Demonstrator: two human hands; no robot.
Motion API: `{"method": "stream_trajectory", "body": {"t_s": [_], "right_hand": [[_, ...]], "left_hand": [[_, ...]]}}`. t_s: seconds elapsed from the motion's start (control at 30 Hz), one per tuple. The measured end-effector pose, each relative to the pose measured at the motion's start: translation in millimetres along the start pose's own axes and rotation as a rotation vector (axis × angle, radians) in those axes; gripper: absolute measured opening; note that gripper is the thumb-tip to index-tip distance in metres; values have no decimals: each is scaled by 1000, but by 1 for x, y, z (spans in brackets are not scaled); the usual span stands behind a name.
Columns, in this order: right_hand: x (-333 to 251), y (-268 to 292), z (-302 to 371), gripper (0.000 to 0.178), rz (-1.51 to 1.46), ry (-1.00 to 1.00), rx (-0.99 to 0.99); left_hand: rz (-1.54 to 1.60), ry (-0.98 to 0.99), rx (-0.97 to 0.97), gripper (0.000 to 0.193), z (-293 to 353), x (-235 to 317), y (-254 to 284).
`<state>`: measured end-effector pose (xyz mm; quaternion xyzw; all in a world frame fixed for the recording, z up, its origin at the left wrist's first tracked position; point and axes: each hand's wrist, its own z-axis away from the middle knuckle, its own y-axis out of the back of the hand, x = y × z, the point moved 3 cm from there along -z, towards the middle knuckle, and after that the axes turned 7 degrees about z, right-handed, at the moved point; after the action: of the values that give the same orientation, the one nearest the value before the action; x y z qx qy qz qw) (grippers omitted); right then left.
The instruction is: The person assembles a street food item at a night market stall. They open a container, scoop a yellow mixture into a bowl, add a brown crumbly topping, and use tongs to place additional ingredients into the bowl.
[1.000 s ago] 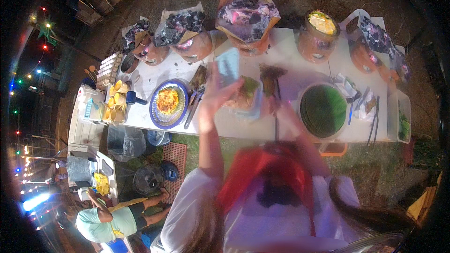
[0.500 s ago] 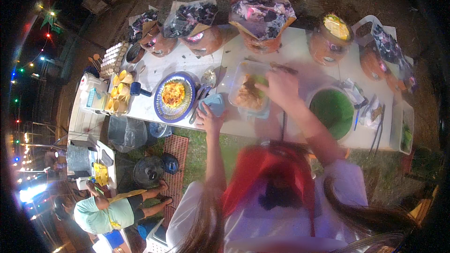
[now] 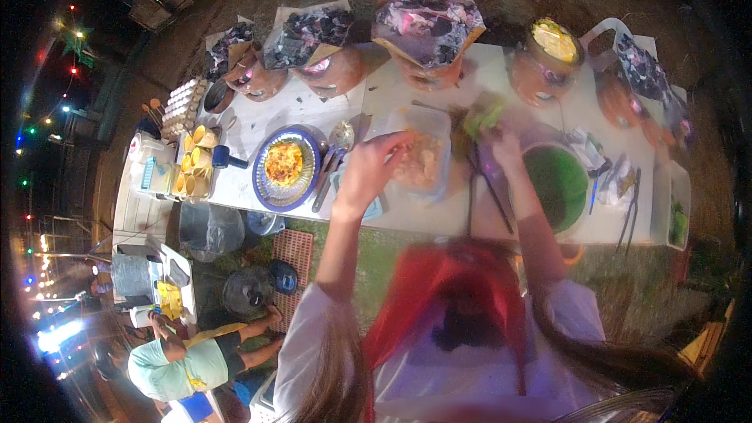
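Clear plastic container (image 3: pixel 423 158) of orange-brown food sits on the white table (image 3: pixel 501 82), about mid-table, between my two hands. My left hand (image 3: pixel 372 171) rests at its left rim, fingers curled loosely over the edge. My right hand (image 3: pixel 501 145) is just right of its far corner, pinching a blurred green leafy piece (image 3: pixel 483 116). A green bowl (image 3: pixel 558 185) stands right of that hand. Left of the container lie a metal spoon (image 3: pixel 341 135) and a blue-rimmed plate (image 3: pixel 286 166) with yellow food. Along the far edge stand clay pots (image 3: pixel 333 70) under paper sheets heaped with charcoal.
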<state>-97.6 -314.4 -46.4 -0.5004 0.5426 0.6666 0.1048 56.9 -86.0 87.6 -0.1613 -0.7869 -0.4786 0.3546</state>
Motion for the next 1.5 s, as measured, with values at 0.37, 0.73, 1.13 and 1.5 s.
{"method": "stream_trajectory", "body": {"t_s": [0.37,0.73,1.13,1.5], "right_hand": [[7,12,29,39,397,65,-224],[-48,46,49,35,33,141,-295],[-148,41,33,26,-295,283,-289],[-81,51,33,20,-651,-48,-321]], "left_hand": [[-539,-270,-554,23,-34,-38,-82],[-360,30,-562,18,-37,-41,-62],[349,250,-195,18,-52,21,3],[-549,35,-558,38,-22,-24,-79]]}}
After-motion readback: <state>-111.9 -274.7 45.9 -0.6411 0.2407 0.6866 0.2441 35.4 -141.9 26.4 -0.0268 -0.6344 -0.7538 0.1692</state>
